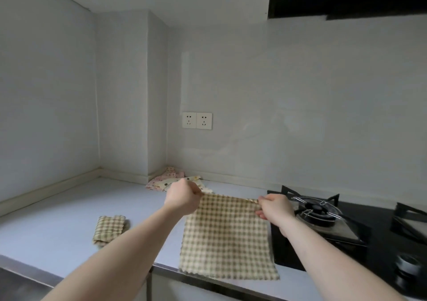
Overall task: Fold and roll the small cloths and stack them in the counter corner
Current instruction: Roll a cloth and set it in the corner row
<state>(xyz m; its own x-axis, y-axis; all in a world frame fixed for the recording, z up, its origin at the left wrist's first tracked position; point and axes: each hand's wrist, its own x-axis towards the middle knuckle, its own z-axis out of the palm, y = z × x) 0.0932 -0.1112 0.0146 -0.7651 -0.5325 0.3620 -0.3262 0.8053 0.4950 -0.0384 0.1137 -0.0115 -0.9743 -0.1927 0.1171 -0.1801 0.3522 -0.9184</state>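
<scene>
A beige checked cloth [225,236] is spread out in front of me, its lower edge hanging past the counter's front edge. My left hand [182,196] pinches its far left corner and my right hand [275,208] pinches its far right corner. A rolled checked cloth [108,230] lies on the counter [69,219] to the left. A pile of loose patterned cloths [166,180] sits by the back wall, partly hidden behind my left hand.
A black gas hob [323,238] with a burner [316,210] and pan supports stands right of the cloth, touching its edge. Two wall sockets [197,120] are above the pile. A wall pillar forms the corner at the back left.
</scene>
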